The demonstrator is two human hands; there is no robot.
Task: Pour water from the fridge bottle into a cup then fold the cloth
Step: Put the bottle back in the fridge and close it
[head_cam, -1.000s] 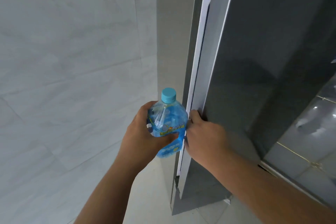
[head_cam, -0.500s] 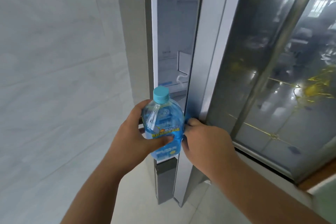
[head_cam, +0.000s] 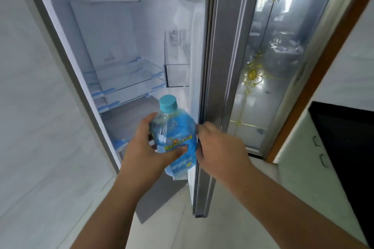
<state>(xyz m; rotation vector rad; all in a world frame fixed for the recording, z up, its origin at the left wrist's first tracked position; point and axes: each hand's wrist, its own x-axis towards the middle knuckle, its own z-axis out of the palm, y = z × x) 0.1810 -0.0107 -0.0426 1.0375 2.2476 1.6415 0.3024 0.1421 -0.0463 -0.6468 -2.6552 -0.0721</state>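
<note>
We hold the bottle (head_cam: 175,139), capped, in our left hand (head_cam: 145,147), its grip wrapped round it before the open fridge (head_cam: 113,46), while our right hand (head_cam: 218,147) curls on the door (head_cam: 214,66) edge, so shutting comes next, we judge.

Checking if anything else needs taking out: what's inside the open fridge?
The fridge shows bare glass shelves and a clear door bin. The bottle and both hands hide the lower compartment.
</note>
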